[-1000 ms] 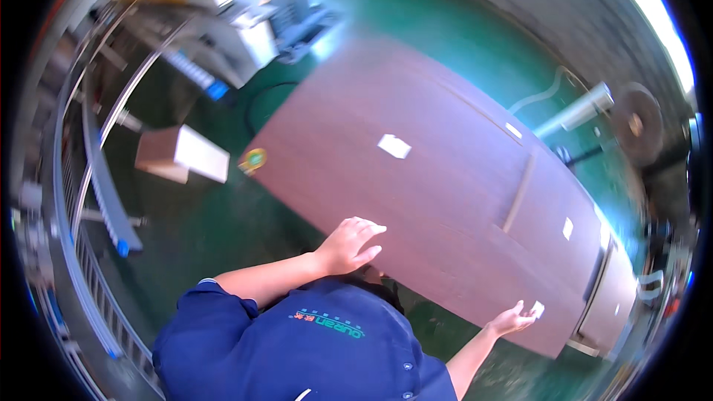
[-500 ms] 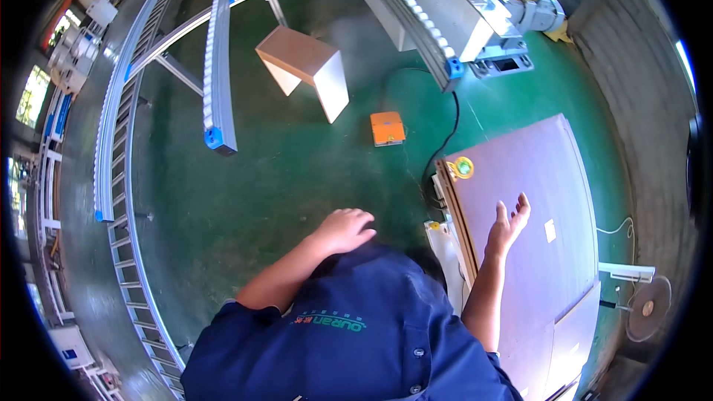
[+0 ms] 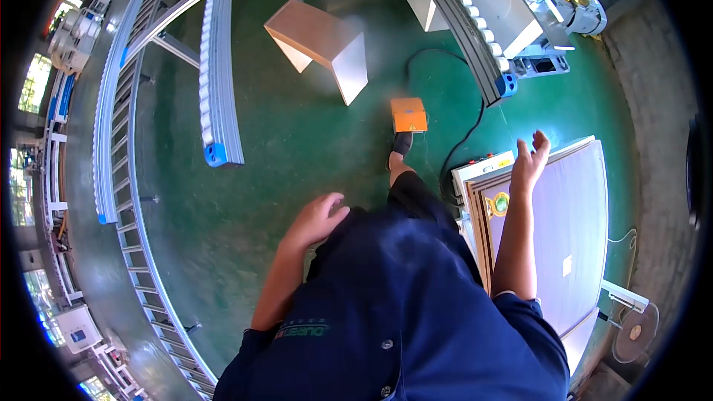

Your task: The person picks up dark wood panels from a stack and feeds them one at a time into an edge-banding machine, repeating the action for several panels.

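Observation:
My left hand (image 3: 319, 219) hangs in front of my left side, above the green floor, with its fingers loosely stretched and nothing in them. Out to the right, my right hand (image 3: 530, 163) is raised with thumb and fingers apart, also holding nothing. It is nearest to the stack of boards (image 3: 553, 215), over the far left part of the top sheet. A yellow ring with a green centre (image 3: 498, 205) lies on that sheet's left edge. Ahead of me, an orange foot pedal box (image 3: 408, 115) stands on the floor, with my dark shoe (image 3: 402, 145) at its near side.
Two roller rails (image 3: 220, 67), (image 3: 468, 22) reach toward me on either side. A bent brown-and-white panel piece (image 3: 319, 37) stands between them. A black cable (image 3: 468, 134) curves across the floor by the boards. A ladder-like conveyor (image 3: 134, 252) runs along the left; a round fan (image 3: 636, 333) stands at right.
My foot has come into view at the orange pedal box. My right hand has moved forward, and my left hand slightly left. The rails and boards have shifted in view.

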Available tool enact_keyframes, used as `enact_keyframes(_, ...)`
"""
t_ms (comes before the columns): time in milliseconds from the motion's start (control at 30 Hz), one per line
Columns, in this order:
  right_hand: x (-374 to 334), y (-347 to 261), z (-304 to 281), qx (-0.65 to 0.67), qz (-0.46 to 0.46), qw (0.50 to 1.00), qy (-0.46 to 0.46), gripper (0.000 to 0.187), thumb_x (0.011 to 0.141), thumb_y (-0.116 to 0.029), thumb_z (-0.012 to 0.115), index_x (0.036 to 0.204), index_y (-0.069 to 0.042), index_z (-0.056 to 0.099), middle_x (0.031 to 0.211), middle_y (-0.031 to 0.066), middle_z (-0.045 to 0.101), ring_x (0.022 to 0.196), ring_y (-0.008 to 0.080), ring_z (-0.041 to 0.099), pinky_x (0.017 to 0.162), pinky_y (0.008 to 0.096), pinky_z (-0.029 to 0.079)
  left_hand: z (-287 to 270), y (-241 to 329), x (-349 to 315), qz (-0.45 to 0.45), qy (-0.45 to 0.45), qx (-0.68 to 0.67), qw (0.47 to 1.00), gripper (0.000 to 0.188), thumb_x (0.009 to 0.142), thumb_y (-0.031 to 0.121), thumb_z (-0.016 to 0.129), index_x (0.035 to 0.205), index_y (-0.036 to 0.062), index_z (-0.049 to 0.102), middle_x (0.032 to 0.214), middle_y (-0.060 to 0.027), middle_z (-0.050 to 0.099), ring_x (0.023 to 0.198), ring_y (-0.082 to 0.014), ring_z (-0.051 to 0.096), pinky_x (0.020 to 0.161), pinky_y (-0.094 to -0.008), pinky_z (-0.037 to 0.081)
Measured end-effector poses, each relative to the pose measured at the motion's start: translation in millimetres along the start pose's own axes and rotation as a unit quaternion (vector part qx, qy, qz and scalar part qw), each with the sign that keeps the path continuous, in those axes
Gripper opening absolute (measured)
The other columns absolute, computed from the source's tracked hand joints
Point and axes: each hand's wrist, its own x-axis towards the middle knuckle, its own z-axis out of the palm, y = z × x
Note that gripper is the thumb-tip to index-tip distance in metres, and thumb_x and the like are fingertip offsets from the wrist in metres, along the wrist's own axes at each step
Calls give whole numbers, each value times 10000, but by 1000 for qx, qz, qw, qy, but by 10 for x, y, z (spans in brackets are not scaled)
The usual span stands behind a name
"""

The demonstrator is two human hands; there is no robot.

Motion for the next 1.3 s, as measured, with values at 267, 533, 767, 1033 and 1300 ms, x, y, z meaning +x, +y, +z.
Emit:
enact_keyframes(267, 1128, -258, 831, -67, -44, 997, -17, 498, 802, -101, 686, 1263, 0, 528, 1234, 186, 553, 1147, 317, 510, 1037, 431, 380, -483, 13, 1158, -41, 61, -21, 997, 402, 914, 311, 649, 1184, 18, 597, 1094, -191, 679, 996, -325, 666, 855, -402, 527)
enact_keyframes(533, 1431, -136, 860, 59, 135, 988, 56, 443, 867, -112, 628, 1272, 13, 499, 1245, 186, 558, 1143, 283, 538, 1004, 390, 419, -664, 290, 1840, 55, 37, -68, 996, 374, 912, 314, 651, 1153, 30, 612, 1031, -176, 690, 910, -324, 677, 788, -387, 541)
enact_keyframes(767, 903, 100, 557, 35, 139, 983, 112, 423, 848, -51, 630, 1246, 27, 507, 1191, 168, 566, 1088, 262, 534, 991, 387, 412, -648, -175, 1928, 29, -92, 114, 989, 468, 895, 454, 608, 1156, 67, 636, 1097, -152, 681, 1003, -340, 651, 853, -425, 521)
enact_keyframes(1033, 339, -22, -411, -443, 37, 883, 149, 451, 757, -185, 667, 1163, 0, 607, 1145, 222, 626, 1121, 376, 566, 1016, 448, 411, -726, -92, 2034, 34, -96, 22, 995, 435, 892, 345, 663, 1174, 16, 620, 1132, -220, 663, 1005, -356, 663, 864, -415, 530)
enact_keyframes(1300, -52, 138, -399, -433, 192, 876, 85, 697, 850, -320, 568, 1457, -42, 370, 1536, 206, 315, 1444, 352, 247, 1188, 462, 178, -642, -450, 2237, 63, -177, 95, 978, 418, 886, 307, 678, 1175, 12, 615, 1088, -200, 672, 943, -297, 676, 832, -392, 537)
